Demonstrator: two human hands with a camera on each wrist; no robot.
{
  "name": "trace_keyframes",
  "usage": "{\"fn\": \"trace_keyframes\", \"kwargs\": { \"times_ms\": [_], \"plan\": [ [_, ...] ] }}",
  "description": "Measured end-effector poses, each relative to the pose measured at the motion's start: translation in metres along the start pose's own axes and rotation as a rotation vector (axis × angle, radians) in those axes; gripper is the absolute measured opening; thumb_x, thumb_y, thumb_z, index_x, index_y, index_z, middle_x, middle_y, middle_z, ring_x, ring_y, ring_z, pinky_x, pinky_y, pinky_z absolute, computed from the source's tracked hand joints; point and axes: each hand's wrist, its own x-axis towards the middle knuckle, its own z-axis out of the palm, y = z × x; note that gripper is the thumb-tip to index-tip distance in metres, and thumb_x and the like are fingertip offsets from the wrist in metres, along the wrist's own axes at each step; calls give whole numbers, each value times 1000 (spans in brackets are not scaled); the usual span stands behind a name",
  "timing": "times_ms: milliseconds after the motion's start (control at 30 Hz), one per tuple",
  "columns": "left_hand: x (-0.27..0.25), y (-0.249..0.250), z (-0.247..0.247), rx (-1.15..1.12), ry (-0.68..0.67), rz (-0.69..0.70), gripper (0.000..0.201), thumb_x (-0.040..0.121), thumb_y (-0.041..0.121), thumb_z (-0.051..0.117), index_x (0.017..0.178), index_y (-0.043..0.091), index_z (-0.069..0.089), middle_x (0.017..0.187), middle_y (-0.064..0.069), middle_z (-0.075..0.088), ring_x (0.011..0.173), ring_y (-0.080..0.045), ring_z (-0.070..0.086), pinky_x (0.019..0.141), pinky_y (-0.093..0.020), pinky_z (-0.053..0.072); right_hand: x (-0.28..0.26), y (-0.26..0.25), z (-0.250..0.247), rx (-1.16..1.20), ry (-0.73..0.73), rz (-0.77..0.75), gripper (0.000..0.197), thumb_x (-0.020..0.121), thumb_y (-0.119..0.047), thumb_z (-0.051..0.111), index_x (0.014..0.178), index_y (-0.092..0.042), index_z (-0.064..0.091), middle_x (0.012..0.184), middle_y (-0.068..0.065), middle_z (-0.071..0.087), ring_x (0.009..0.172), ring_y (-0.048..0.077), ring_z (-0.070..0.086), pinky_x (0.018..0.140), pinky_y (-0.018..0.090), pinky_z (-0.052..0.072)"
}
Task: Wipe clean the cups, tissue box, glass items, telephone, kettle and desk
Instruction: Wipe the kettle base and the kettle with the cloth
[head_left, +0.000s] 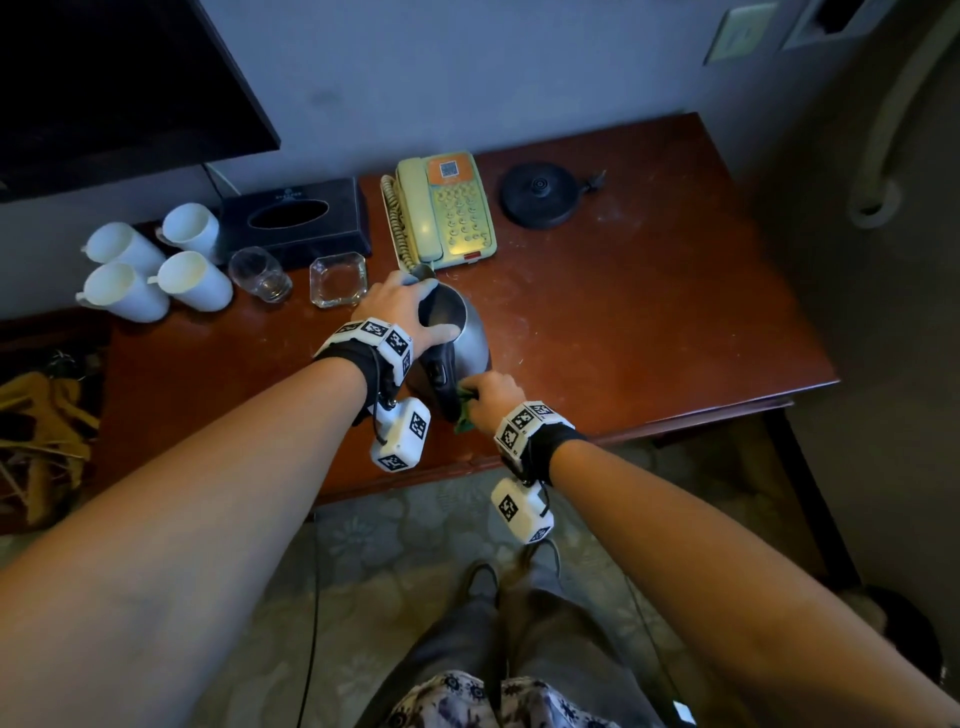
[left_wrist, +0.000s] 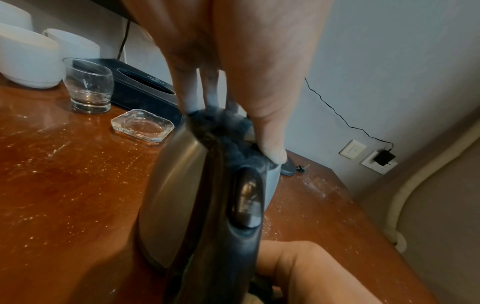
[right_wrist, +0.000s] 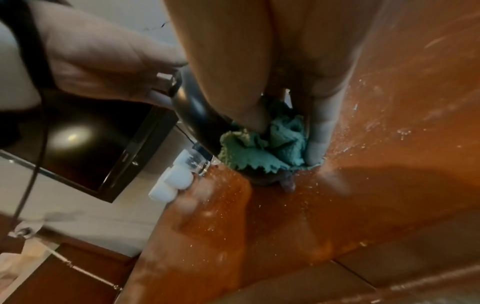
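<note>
So I've got the kettle (head_left: 467, 332) standing on the tabletop (head_left: 649, 322), near the front edge, roughly in the middle. My left hand (head_left: 400, 312) is clamped over its open top, fingers curled around the rim on the far side and thumb hooked on the near side, so it's held steady. The lid is flipped up or off, can't quite tell which from here.

My right hand (head_left: 491, 397) is pinching a scrunched-up green cloth (right_wrist: 262, 148) and pressing it against the lower part of the kettle's black handle (left_wrist: 233, 216), down near the base. From the right wrist view the cloth is bunched between my thumb and fingers, touching both the kettle and pretty much the tabletop.

Behind the kettle sits the telephone (head_left: 441, 213), cream coloured with its coiled cord on the left side. To its right is the kettle's round black base (head_left: 540, 195), well apart from the kettle itself. To the left of the phone is the dark tissue box (head_left: 296, 218), with a glass ashtray (head_left: 338, 279) and a small drinking glass (head_left: 260, 274) just in front of it. Four white cups (head_left: 156, 260) are clustered at the far left.

The wood is covered in pale dusty speckles and streaks.
</note>
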Motion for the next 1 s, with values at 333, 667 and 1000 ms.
{"fn": "trace_keyframes", "kwargs": {
  "times_ms": [333, 667, 1000],
  "plan": [
    [2, -3, 2, 25, 2, 3, 85, 81, 67, 66, 151, 25, 42, 146, -1, 41, 130, -31, 44, 105, -43, 42, 5, -7, -32, 443, -21, 172, 36, 93, -5, 49, 119, -19, 70, 116, 6, 67, 100, 26, 66, 87, 35, 56],
    [-1, -3, 3, 8, 2, 12, 82, 83, 64, 66, 151, 25, 41, 146, -1, 40, 131, -31, 41, 106, -43, 41, -5, -9, 0, 257, 82, 53, 36, 87, 7, 49, 102, -14, 74, 92, 7, 71, 85, 24, 71, 79, 33, 60],
    [-1, -3, 7, -4, 7, 13, 80, 86, 62, 64, 152, 24, 39, 150, 0, 38, 134, -30, 40, 108, -43, 39, -8, 0, -5, 834, 146, 197, 15, 89, -3, 66, 103, -2, 68, 94, 16, 72, 82, 28, 70, 81, 39, 60]
  ]
}}
